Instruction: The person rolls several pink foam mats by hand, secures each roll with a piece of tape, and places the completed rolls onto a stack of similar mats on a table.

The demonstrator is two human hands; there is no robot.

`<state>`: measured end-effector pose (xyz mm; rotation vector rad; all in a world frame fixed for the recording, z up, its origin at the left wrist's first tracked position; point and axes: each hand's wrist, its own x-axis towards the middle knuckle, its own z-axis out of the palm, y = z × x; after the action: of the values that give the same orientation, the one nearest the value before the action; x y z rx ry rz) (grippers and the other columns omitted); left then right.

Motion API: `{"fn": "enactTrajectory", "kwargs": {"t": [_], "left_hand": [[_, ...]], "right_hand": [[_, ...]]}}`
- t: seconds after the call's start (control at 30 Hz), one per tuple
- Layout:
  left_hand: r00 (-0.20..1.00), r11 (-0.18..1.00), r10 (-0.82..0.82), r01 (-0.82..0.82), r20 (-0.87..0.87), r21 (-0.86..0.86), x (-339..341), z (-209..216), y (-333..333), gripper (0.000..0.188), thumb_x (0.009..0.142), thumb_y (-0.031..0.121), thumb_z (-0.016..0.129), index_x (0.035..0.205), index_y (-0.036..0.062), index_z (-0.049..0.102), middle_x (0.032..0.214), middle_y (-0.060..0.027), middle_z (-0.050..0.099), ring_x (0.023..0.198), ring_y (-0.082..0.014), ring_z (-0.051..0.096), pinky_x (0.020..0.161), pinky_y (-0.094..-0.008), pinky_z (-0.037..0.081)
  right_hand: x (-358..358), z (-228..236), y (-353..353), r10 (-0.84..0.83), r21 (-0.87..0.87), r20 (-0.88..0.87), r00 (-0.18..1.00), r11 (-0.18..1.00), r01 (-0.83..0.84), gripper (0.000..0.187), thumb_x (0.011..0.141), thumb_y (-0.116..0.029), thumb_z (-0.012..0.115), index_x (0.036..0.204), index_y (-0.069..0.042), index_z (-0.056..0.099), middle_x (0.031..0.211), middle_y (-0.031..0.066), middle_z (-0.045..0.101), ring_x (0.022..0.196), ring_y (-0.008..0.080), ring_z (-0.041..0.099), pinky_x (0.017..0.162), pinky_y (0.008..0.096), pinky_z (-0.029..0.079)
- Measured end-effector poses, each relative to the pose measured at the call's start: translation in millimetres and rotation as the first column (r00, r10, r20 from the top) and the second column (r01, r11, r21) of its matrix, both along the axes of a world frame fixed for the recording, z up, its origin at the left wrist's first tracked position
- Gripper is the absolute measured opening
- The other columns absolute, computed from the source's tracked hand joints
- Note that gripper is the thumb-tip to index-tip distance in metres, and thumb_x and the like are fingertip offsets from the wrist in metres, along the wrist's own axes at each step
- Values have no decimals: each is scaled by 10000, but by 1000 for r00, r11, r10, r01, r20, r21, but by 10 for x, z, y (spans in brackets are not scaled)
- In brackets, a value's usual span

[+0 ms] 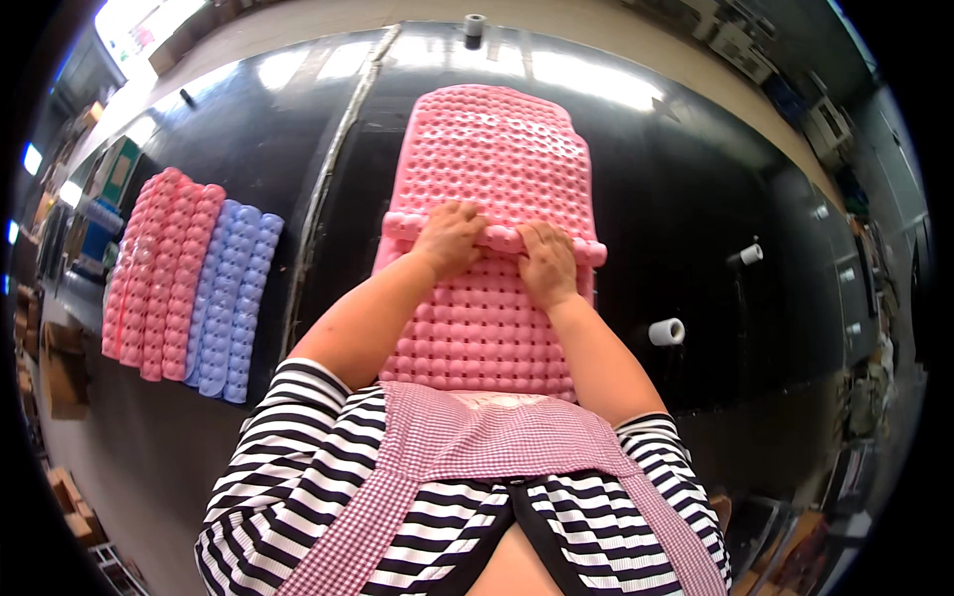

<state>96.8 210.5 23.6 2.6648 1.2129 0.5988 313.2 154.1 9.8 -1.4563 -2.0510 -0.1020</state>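
A pink bubbled plastic mat (487,149), dotted with small holes, lies lengthwise before me on the black table. Across its middle runs a narrow roll of the same pink material, its ends sticking out at both sides. My left hand (452,238) is closed over this roll left of centre. Close beside it, my right hand (547,260) is curled over the roll too, fingertips partly hidden. Nearer my body, more pink bubbled mat (477,333) shows beneath the roll; I cannot tell whether it is a separate mat underneath.
Rolled pink mats (164,278) and rolled blue mats (234,298) lie side by side on the left of the black table (676,209). White tape-like rolls stand at the right, one near (667,332) and one farther (752,254). Another white roll (474,25) stands at the far edge.
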Motion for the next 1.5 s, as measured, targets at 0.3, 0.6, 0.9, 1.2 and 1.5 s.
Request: {"fn": "enactTrajectory", "kwargs": {"t": [0.3,0.6,0.9,1.2,1.5], "left_hand": [[1000,1000,-5,5,20,-5,-349,-223,-1359,604,745,263,814,1311,155,633,1213,-98,545,1158,-331,514,1015,-504,405],[997,996,21,-27,81,80,-278,-184,-1669,715,827,314,778,1480,164,528,1520,-146,424,1481,-355,314,1208,-638,86],[987,969,139,-151,-75,-196,156,19,-815,665,962,388,633,1548,141,439,1647,-180,332,1552,-418,221,1180,-741,81],[985,972,104,-130,-136,-198,331,197,223,578,1026,471,486,1503,146,516,1616,-183,388,1523,-406,286,1212,-655,203],[995,973,97,-95,4,211,43,-90,-80,438,842,226,723,1273,205,647,1217,-85,601,1186,-319,556,1011,-463,415]], "right_hand": [[-130,-22,-1271,167,10,56,984,986,-168,361,858,-98,651,1218,-96,678,1158,64,624,1109,275,579,991,427,428],[-115,138,-893,164,-184,-14,986,969,-164,287,876,-265,689,1085,-69,673,1222,137,622,1151,371,573,1021,483,404],[-77,164,136,-14,168,-45,999,986,21,108,876,-153,705,970,-100,692,1007,98,680,979,301,642,971,430,446],[75,-37,-70,-67,8,121,990,998,66,579,777,-214,782,1318,-109,607,1320,114,618,1255,325,548,1116,492,384],[68,69,252,-59,-166,114,992,983,78,523,691,-182,813,1191,-128,669,1205,108,644,1222,306,570,1074,453,418]]}}
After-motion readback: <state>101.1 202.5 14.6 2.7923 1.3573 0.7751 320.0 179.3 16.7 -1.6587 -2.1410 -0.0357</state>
